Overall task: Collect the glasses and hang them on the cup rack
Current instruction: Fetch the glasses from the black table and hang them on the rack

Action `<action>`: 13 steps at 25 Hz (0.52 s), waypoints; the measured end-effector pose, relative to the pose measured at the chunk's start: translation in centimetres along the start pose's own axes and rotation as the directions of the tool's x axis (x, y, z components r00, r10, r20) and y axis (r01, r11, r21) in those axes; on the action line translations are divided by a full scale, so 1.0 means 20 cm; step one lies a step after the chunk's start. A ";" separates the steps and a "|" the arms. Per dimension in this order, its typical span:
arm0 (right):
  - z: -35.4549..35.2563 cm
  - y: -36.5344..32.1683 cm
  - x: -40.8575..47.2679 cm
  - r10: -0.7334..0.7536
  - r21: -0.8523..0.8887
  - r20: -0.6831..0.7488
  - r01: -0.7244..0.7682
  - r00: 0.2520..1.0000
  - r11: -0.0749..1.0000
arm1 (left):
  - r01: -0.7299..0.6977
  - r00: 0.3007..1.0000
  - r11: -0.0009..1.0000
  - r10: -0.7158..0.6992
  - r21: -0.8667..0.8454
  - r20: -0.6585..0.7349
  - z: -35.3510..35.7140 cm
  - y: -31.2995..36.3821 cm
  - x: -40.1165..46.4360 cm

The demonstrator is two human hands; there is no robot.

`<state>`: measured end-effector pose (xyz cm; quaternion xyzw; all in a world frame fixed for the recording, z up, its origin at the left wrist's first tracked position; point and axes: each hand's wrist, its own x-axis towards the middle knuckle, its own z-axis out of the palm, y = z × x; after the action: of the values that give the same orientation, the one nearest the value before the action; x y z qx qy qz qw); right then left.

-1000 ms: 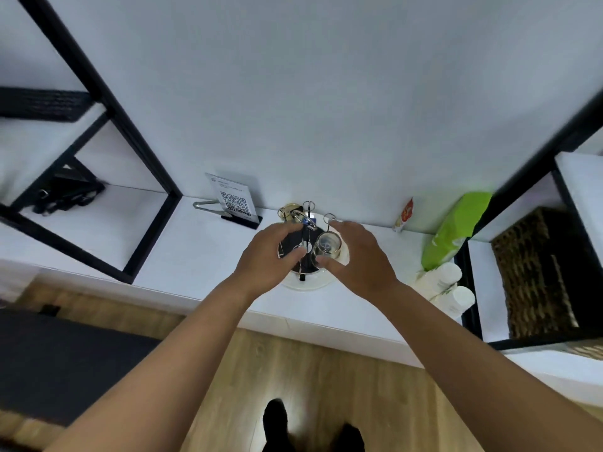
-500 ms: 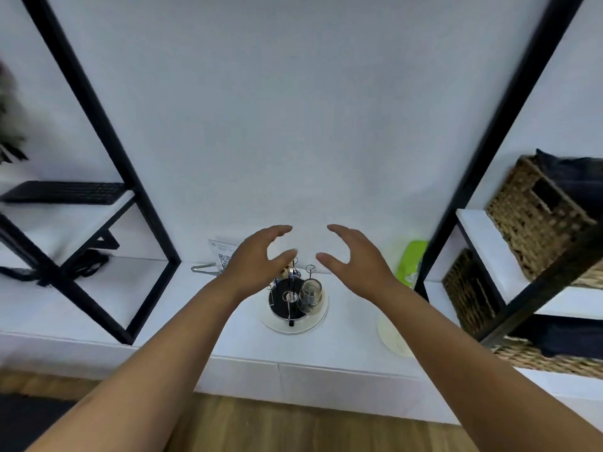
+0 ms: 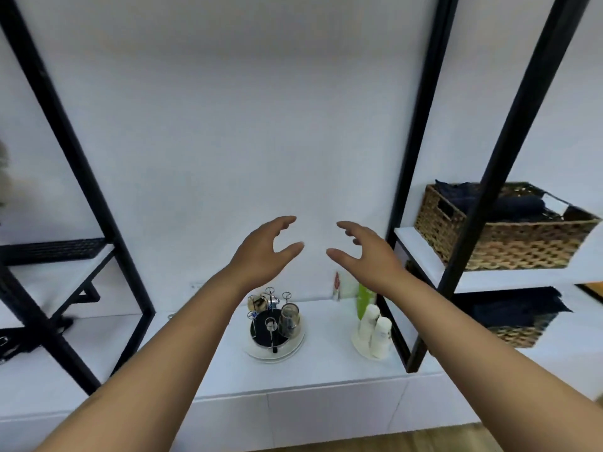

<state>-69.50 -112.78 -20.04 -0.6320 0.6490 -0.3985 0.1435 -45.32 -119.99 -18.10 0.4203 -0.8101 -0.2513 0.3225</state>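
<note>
A cup rack (image 3: 271, 331) with a black round base and thin metal prongs stands on a white plate (image 3: 295, 349) on the white counter. One clear glass (image 3: 289, 319) hangs upside down on a right-hand prong. A gold and a silver cup (image 3: 263, 302) sit at the rack's back. My left hand (image 3: 266, 251) and my right hand (image 3: 362, 252) hover in the air above the rack, well clear of it, fingers loosely spread and holding nothing.
White paper cups (image 3: 375, 327) lie on a dish to the right of the rack, with a green packet (image 3: 364, 300) behind. Black shelf frames (image 3: 414, 177) flank the counter. Wicker baskets (image 3: 499, 230) sit on the right shelves.
Both hands have let go of the glass on the rack and risen away from it. The view has tilted upward, showing more of the wall and shelves.
</note>
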 end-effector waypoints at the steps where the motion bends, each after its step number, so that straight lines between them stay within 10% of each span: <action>1: -0.09 -0.02 -0.03 0.008 -0.008 -0.020 -0.008 1.000 1.000 | -0.023 1.000 1.000 0.024 -0.007 0.003 -0.01 0.06 0.01; 13: -1.01 0.04 -0.38 0.096 -0.012 -0.310 -0.105 0.946 0.994 | -0.334 0.927 0.930 0.354 -0.153 0.124 0.42 0.93 0.21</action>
<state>-82.74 -99.06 -10.08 -0.5298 0.7005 -0.4754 0.0513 -62.95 -112.78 -9.70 0.2298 -0.8751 -0.2734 0.3267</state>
